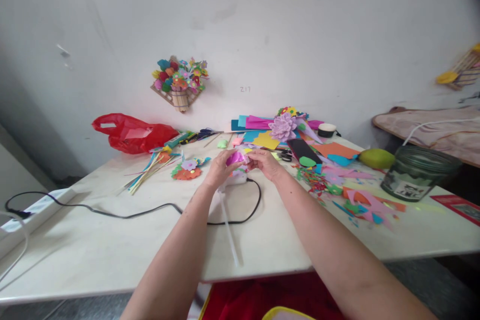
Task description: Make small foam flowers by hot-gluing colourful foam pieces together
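Over the middle of the table, my left hand [220, 169] is closed on a magenta craft piece [235, 158], its fingers around the piece's left side. My right hand [264, 162] meets it from the right, fingertips pinched at the piece's pale right edge. The piece's exact shape is partly covered by the fingers. Just below both hands lies a white glue gun [235, 180], with a clear glue stick [229, 232] reaching toward the front edge and a black cord [258, 202] looping off. Small scissors [285, 155] rest beyond my right hand.
Foam flowers [188, 169] and thin strips [144, 175] lie left, near a red plastic bag [137, 135]. On the right are a phone [304, 152], colourful scraps [369, 205] and a green glass jar [418, 175]. A power strip [41, 210] sits at the left edge.
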Action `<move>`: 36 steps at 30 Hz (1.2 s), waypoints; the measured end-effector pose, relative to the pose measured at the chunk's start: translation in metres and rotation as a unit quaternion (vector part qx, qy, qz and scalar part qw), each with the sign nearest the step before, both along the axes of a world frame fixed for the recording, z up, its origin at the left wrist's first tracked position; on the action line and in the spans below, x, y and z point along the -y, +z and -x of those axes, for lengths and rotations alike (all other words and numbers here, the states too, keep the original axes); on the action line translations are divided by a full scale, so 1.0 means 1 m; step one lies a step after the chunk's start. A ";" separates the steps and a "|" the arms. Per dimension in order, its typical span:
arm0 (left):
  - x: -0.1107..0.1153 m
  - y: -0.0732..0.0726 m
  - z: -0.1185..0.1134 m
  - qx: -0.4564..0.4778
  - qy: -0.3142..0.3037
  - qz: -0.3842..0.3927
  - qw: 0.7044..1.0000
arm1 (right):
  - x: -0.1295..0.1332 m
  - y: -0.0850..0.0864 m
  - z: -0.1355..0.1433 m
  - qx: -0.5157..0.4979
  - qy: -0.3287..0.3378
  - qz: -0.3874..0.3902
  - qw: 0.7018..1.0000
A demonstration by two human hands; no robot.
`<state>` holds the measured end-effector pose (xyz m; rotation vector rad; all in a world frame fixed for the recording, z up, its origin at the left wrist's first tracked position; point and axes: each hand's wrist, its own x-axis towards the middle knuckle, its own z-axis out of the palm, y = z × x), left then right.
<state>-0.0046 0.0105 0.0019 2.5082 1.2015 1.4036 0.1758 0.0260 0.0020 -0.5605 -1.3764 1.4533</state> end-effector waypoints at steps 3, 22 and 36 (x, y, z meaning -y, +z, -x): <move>0.000 0.000 0.001 -0.004 -0.003 0.000 1.000 | 0.000 0.000 0.000 -0.001 0.001 -0.001 1.000; 0.005 0.002 -0.001 -0.082 0.063 0.010 0.995 | 0.001 0.001 0.000 0.056 0.007 -0.024 0.998; 0.004 0.001 0.000 -0.069 0.048 0.031 0.996 | 0.002 0.001 0.000 0.036 0.014 -0.024 0.999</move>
